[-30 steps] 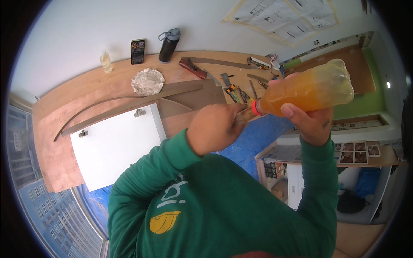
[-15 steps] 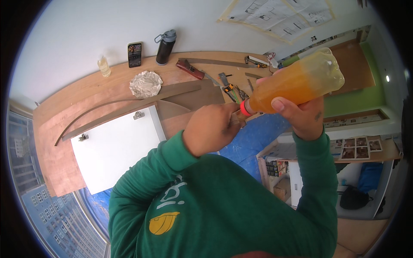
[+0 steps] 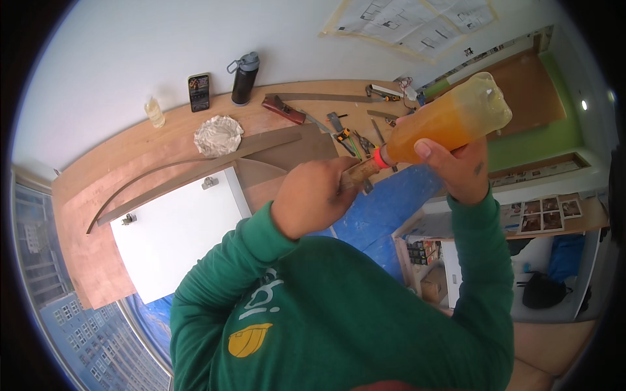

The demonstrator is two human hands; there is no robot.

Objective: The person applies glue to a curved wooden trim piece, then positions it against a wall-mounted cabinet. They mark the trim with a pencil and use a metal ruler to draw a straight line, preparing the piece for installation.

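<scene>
My right hand grips a clear plastic bottle of orange-yellow liquid, tilted with its red-ringed neck down to the left. My left hand is closed around a stained wooden piece held at the bottle's mouth; whether the two touch or liquid flows is unclear. Beyond my hands, tools lie on the plywood worktop: pliers, a red-brown hand plane and long metal strips. A white board with two metal clips lies left of my arms.
Along the wall stand a small bottle, a phone and a dark flask, with a crumpled cloth nearer. Blue sheeting hangs below the worktop. A shelf unit is at right, a window at left.
The bottle and my right hand have moved a little left in the view. More of the wooden piece in my left hand shows beside the red-ringed neck. The background has shifted slightly.
</scene>
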